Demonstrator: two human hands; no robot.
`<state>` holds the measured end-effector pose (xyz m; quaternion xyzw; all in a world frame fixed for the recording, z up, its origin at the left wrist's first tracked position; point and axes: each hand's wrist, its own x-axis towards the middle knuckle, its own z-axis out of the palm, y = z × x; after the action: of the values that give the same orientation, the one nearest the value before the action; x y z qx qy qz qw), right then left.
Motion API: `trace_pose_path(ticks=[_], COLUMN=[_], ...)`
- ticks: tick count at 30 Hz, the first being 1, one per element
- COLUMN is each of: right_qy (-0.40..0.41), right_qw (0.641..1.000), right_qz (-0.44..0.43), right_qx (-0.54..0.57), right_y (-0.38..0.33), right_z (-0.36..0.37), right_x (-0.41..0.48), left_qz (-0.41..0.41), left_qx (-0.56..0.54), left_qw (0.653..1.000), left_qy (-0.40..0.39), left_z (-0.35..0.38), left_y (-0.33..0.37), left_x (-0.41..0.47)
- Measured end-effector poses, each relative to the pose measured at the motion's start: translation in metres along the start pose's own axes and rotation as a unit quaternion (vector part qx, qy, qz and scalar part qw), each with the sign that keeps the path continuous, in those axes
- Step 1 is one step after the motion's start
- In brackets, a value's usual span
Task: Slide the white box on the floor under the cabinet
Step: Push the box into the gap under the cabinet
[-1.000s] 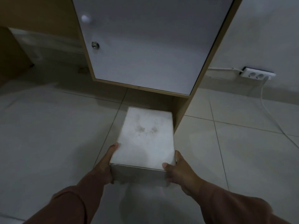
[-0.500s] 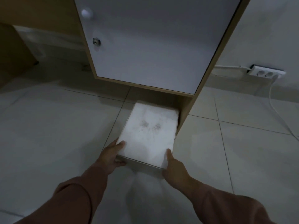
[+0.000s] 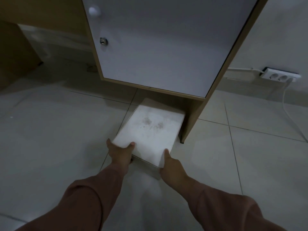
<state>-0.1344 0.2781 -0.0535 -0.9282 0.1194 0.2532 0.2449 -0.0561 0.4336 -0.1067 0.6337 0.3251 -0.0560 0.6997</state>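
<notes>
The flat white rectangular box (image 3: pixel 150 132), its lid faintly smudged, lies on the pale tiled floor (image 3: pixel 55 130) with its far end already in the gap beneath the tall cabinet with a white door and light wood frame (image 3: pixel 158 44). Its near end still juts out toward six o'clock. The box sits skewed, the far end pointing toward one o'clock, and its right long side runs close beside the cabinet's wooden side panel (image 3: pixel 193 119); whether they touch cannot be told.

The left hand (image 3: pixel 120 153) grips the near left corner, thumb on the lid and fingers (image 3: pixel 109 142) wrapped along the side, so it is closed on the box. The right hand (image 3: pixel 171 166) presses against the near right corner with its thumb laid on the lid; its other fingers are hidden, so a true grasp there cannot be told.

The step in hand looks like the final push, perhaps a little over half done. To do it well, keep the box flat on the tiles and push evenly from both corners toward twelve o'clock. Ease the near end slightly toward five o'clock first to square it with the opening, otherwise the far right corner may catch on the panel. Slide the thumbs off the lid before the hands reach the cabinet's lower edge.
</notes>
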Motion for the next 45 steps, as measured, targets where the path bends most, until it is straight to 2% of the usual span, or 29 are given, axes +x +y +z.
trace_pose_path(ticks=[4, 6, 9, 11, 16, 20, 23, 26, 28, 30, 32, 35, 36, 40, 45], right_qy=[0.012, 0.052, 0.132, 0.137, 0.094, 0.095, 0.107, 0.119, 0.123, 0.126, 0.124, 0.114, 0.111, 0.096, 0.085], right_qw=[0.998, 0.993, 0.972, 0.96, 0.963, 0.969, 0.972, 0.972, 0.969, 0.964, 0.96, 0.962, 0.962, 0.959, 0.961], right_qz=[-0.011, -0.022, -0.08, -0.13, -0.143, -0.126, -0.112, -0.107, -0.11, -0.119, -0.127, -0.13, -0.131, -0.126, -0.099], right_qx=[-0.056, -0.101, -0.177, -0.206, -0.211, -0.19, -0.174, -0.174, -0.185, -0.203, -0.216, -0.213, -0.214, -0.235, -0.242], right_y=[-0.001, 0.0, -0.002, -0.001, 0.008, 0.013, 0.016, 0.019, 0.021, 0.025, 0.029, 0.033, 0.035, 0.036, 0.033], right_z=[-0.007, -0.01, -0.012, -0.008, -0.011, -0.02, -0.024, -0.026, -0.027, -0.027, -0.026, -0.022, -0.021, -0.018, -0.017], right_x=[0.011, 0.01, 0.005, 0.002, 0.004, 0.011, 0.016, 0.018, 0.017, 0.014, 0.013, 0.012, 0.012, 0.013, 0.017], left_qz=[0.011, 0.021, 0.041, 0.077, 0.162, 0.154, 0.143, 0.167, 0.184, 0.234, 0.293, 0.366, 0.372, 0.37, 0.368], left_qx=[-0.005, 0.008, 0.032, 0.084, 0.224, 0.282, 0.283, 0.318, 0.371, 0.428, 0.515, 0.633, 0.652, 0.687, 0.673], left_qw=[1.0, 1.0, 0.998, 0.992, 0.958, 0.944, 0.946, 0.932, 0.908, 0.87, 0.802, 0.679, 0.656, 0.615, 0.626], left_qy=[-0.017, -0.016, -0.035, -0.056, -0.073, -0.072, -0.068, -0.05, -0.062, -0.073, -0.071, -0.076, -0.082, -0.113, -0.143], left_z=[0.004, 0.006, 0.008, 0.004, -0.012, -0.01, 0.004, 0.021, 0.027, 0.029, 0.028, 0.026, 0.026, 0.019, 0.021], left_y=[0.0, -0.004, 0.0, 0.002, 0.009, 0.013, 0.016, 0.019, 0.019, 0.015, 0.009, -0.006, -0.013, -0.028, -0.023], left_x=[0.013, 0.02, 0.016, 0.008, -0.003, -0.004, -0.009, -0.013, -0.017, -0.02, -0.025, -0.035, -0.035, -0.028, -0.027])
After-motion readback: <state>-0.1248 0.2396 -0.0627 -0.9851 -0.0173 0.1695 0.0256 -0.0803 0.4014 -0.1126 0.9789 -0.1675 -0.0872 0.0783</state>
